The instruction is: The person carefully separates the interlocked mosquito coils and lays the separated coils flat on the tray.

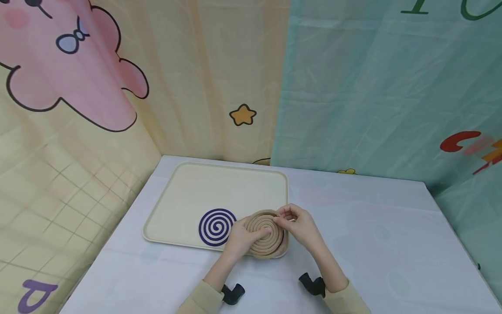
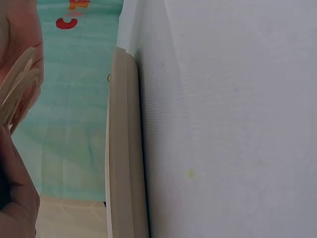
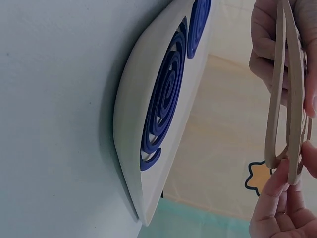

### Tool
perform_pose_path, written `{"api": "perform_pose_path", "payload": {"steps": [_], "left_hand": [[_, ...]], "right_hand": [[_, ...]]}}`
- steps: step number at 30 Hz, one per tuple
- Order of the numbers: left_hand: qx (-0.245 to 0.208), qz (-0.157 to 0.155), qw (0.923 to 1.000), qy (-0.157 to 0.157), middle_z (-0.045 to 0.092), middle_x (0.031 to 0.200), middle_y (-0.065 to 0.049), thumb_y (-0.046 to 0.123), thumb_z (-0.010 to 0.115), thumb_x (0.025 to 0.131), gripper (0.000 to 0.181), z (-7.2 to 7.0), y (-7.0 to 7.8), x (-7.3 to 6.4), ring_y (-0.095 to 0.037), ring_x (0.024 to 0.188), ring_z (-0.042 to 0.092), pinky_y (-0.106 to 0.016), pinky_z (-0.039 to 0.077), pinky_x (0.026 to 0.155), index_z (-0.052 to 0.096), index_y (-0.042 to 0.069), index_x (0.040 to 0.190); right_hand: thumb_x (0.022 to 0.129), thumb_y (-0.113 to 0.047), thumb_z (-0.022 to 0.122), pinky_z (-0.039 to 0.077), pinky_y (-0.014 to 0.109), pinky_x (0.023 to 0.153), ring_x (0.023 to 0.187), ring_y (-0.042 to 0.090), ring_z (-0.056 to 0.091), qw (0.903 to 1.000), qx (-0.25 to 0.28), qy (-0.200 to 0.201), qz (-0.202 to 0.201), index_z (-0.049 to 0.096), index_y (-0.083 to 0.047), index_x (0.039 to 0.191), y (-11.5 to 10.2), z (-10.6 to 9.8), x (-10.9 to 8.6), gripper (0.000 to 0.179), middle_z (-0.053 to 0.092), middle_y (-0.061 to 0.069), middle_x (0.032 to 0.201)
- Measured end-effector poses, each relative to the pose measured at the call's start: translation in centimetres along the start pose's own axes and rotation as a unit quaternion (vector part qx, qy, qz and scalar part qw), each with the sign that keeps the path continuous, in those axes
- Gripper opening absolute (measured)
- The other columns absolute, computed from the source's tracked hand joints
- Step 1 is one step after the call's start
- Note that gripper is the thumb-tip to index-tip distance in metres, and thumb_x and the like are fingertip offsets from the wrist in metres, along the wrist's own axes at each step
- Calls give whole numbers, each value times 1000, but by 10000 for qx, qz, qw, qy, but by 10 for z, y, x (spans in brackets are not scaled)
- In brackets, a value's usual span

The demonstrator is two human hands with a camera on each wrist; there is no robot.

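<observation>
Above the tray's front right corner, my left hand [image 1: 240, 240] grips a stack of tan mosquito coils [image 1: 260, 244], its thumb lying across the spiral face. My right hand [image 1: 299, 223] pinches the coils' right edge between thumb and fingers. Seen edge-on in the right wrist view, the tan coils [image 3: 295, 89] show at least two layers, spread apart on one side. A dark blue spiral coil [image 1: 204, 227] lies flat on the cream tray [image 1: 223, 185], left of my hands. A second blue coil [image 3: 171, 89] on the tray is hidden from the head view by the held stack.
The tray sits on a white-covered table [image 1: 376, 235]. Black wrist mounts [image 1: 233, 295] hang at both sleeves. Behind the table hang a cream printed curtain [image 1: 219, 65] and a teal one [image 1: 364, 96].
</observation>
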State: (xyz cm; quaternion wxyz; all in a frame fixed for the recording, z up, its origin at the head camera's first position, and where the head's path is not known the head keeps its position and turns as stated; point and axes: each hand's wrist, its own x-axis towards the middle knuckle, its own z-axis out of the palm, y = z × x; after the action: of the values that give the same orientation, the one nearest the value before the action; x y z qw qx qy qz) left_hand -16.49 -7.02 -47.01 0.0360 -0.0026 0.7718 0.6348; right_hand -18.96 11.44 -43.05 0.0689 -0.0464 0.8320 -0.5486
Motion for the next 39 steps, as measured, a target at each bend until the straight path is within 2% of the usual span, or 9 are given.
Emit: {"api": "perform_pose_path", "payload": {"steps": [4,8,14,19,23,27,30,35,39], "left_hand": [[-49,17,9997,-233,74,107,-12,32,82,79,52,1,-1,-1,-16,92,70,-28,58,82,68,6,121],[-256,-157,9995,-45,74,108,-13,31,82,78,52,0,0,-2,-16,93,70,-27,58,82,68,4,120],[-557,-424,9972,251,72,114,-14,30,81,80,55,-1,3,-4,-19,101,69,-29,56,89,64,2,124],[-858,-505,9947,272,71,117,-14,32,77,84,54,-2,4,-6,-20,106,68,-31,55,95,62,2,127],[-663,-397,9968,196,72,114,-12,34,75,86,50,-4,1,-7,-15,101,68,-27,55,91,64,3,124],[-89,-62,9999,-72,73,112,-10,35,74,87,47,-9,0,-9,-16,102,67,-28,55,91,66,6,123],[265,234,9984,-432,72,114,-10,35,72,89,48,-11,0,-11,-20,106,67,-32,55,92,64,6,126],[520,404,9923,-1053,71,114,-10,34,71,91,48,-11,0,-12,-20,104,67,-27,56,88,62,6,129],[613,412,9897,-1230,72,113,-9,32,71,90,46,-11,-1,-12,-17,101,66,-23,54,85,63,8,129]], "right_hand": [[85,-19,77,50,23,60,83,13,60,9997,-192,-113,-134,68,-8,99,-1,-2,1,20,68,5,89],[85,-16,77,50,23,63,83,13,60,9995,-196,-101,-206,67,-7,98,0,-2,1,18,68,4,88],[86,-11,75,51,20,66,79,12,61,9997,226,59,-59,65,-4,98,2,1,1,17,67,5,87],[87,-12,75,50,18,66,78,11,58,9982,558,161,111,64,-2,101,2,3,-1,21,64,6,88],[87,-13,75,52,20,67,77,10,59,9977,654,43,173,63,-1,103,5,3,-3,23,64,6,88],[85,-11,76,55,24,69,79,11,62,9983,552,-137,133,64,-2,102,7,0,-7,22,65,6,89],[84,-12,77,55,24,70,82,12,62,9993,315,-206,-84,66,-5,101,7,-1,-9,21,66,4,90],[84,-15,78,54,22,70,81,12,61,9954,-377,-309,-830,69,-12,101,2,-1,-14,20,67,1,90],[83,-12,79,54,22,71,80,10,61,9857,-896,-331,-1386,69,-15,100,-1,0,-16,20,67,-4,90]]}}
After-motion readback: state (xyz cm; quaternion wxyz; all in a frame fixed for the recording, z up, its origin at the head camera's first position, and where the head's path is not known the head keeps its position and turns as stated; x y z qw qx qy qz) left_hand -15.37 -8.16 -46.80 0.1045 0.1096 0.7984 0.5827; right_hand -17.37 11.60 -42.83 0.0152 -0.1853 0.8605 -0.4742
